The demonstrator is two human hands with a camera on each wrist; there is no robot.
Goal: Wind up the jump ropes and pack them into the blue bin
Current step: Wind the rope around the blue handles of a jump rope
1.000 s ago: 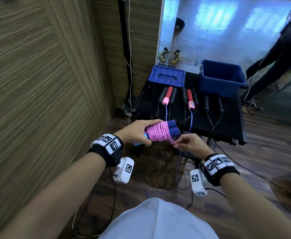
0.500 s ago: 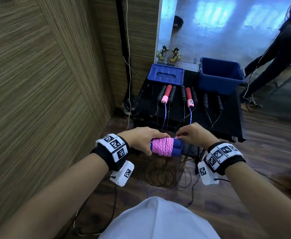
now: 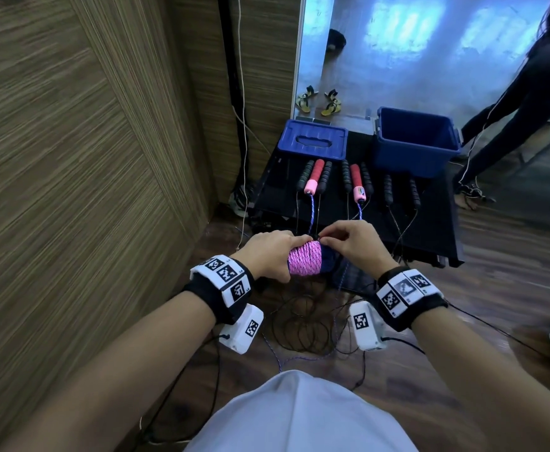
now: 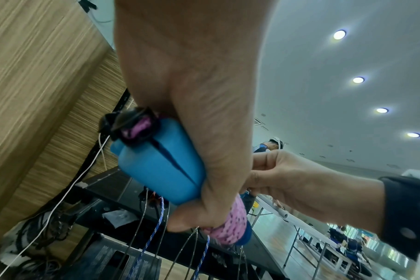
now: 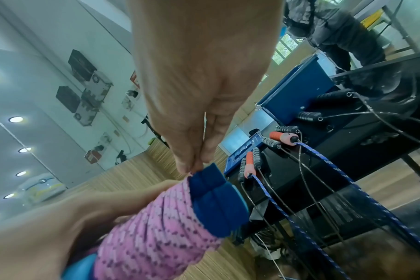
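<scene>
Your left hand [image 3: 272, 254] grips the wound pink rope bundle [image 3: 304, 263], your right hand [image 3: 353, 244] pinches its end (nearly secured), while the blue bin [image 3: 415, 158] beyond it looks empty and other ropes [image 3: 358, 184] beside that bin lie unwound.

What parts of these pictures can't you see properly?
- Loose end of the pink speckled rope wound on blue foam handles: head and right wrist views, hidden between the right hand's fingertips.
- Middle of that bundle: head and left wrist views, covered by the left hand.
- Bottom of the open blue plastic bin: head view, too dark.
- Black cords coiled on the floor: head view, too thin and tangled to count.
</scene>
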